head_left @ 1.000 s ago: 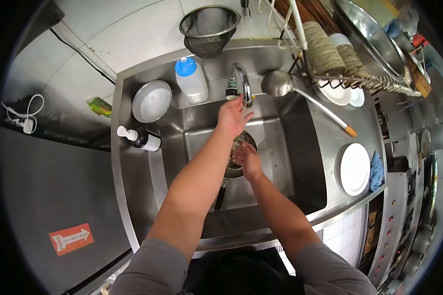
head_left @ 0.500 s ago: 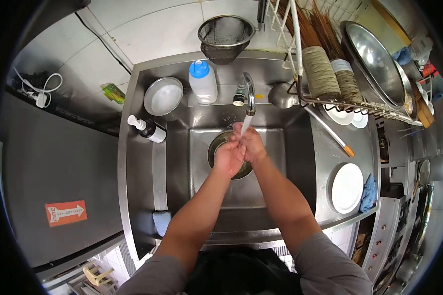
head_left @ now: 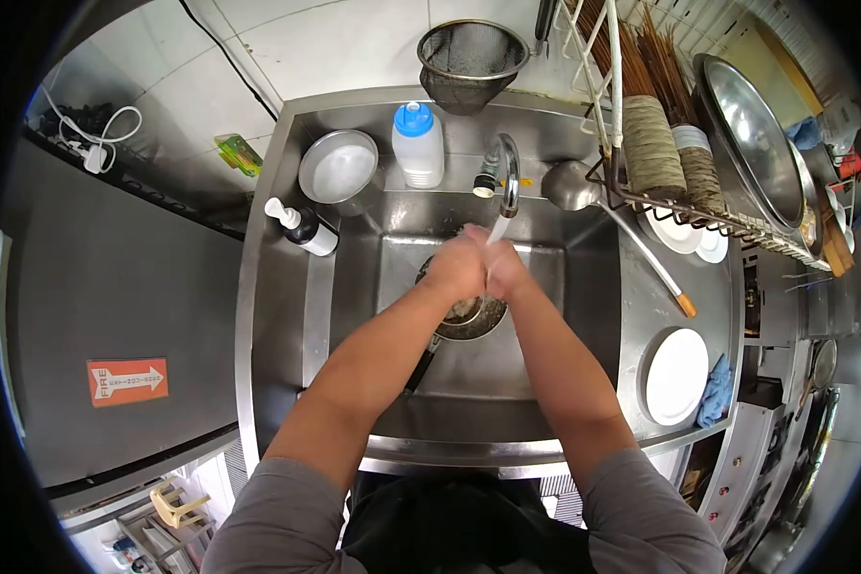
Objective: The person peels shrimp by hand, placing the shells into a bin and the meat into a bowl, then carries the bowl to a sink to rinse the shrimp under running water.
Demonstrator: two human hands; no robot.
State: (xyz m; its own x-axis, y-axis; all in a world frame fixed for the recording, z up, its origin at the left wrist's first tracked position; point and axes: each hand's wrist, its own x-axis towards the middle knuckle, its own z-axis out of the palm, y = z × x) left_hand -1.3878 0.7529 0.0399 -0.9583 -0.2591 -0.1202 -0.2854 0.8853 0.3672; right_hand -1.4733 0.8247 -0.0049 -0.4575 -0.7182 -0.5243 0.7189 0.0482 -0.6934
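Water runs from the faucet [head_left: 509,177] onto my two hands, which are together over the sink [head_left: 545,373]. My left hand [head_left: 459,266] is just left of the stream, its fingers blurred by motion. Against it on the right is my right hand [head_left: 504,266], also smeared, so its fingers cannot be made out. Beneath them a round metal pan [head_left: 478,325] with a dark handle rests in the basin, partly hidden by my hands and left forearm.
A pump bottle [head_left: 301,230], a metal bowl [head_left: 339,167] and a blue-capped bottle [head_left: 418,148] stand along the sink's rim. At right are a ladle [head_left: 641,244], white plates [head_left: 677,376], a blue cloth [head_left: 715,392] and an overhanging rack [head_left: 717,215]. A strainer [head_left: 474,62] hangs behind.
The view has shifted slightly. My hands have turned from palms up, fingers visible, to rubbing against each other with their backs showing. The pan's dark handle now shows beside my left forearm.
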